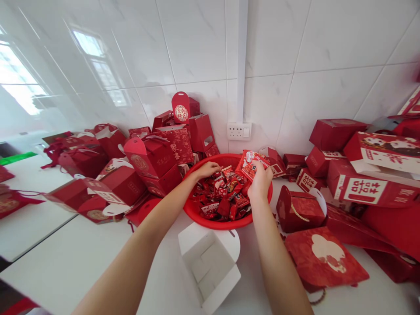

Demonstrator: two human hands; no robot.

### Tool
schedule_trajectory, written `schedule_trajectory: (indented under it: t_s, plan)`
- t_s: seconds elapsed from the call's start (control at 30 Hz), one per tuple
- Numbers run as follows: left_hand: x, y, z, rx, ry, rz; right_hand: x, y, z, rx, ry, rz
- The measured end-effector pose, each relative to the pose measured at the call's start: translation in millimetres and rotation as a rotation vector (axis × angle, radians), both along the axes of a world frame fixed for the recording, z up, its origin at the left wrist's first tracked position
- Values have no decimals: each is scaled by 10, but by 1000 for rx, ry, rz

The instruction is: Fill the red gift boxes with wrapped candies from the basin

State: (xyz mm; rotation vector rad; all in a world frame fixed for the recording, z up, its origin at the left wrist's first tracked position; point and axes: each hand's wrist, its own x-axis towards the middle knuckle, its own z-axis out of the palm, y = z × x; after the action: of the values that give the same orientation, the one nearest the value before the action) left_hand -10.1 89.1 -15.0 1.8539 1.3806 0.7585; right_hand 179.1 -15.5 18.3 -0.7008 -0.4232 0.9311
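Picking step, apparently. Right hand (260, 183) closed on red packets (246, 163); left hand (209, 169) half-curled at wrapped sweets (226, 192) in red basket (223, 225), hold unclear. Lifting calls for firm pinch.

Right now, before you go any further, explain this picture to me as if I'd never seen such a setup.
There is no machine here: you see a person's two bare hands, in one picture from a camera worn on the head, looking forward and down.

The right hand holds glossy red-and-white packets above a round red plastic basket of small wrapped packets. The left hand is at the basket's other side; whether it grips anything, I cannot tell.

On the white table, an open white-lined cardboard box, empty inside, sits in front of the basket. Decorated red cardboard boxes are piled on both sides, against a pale tiled wall.
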Motion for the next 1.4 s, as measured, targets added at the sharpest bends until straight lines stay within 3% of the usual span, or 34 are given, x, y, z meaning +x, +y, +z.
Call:
schedule_trajectory:
  t_s: [0.27,0.5,0.73,0.9,1.2,1.4]
  plan:
    - [104,-110,35,-48,169,-219,29,23,-20,-2,34,-6]
    - [199,-134,-45,-17,346,-306,31,43,-35,-19,33,-11]
    - [340,-150,-123,-4,388,-358,30,74,-14,-27,10,-8]
    - [345,-140,-105,-46,329,-389,32,55,-14,-31,2,-16]
    - [7,-81,164,51,41,-247,24,9,-1,-33,-19,-17]
    - [-13,-139,250,68,-115,-265,24,22,-18,-20,-33,-42]
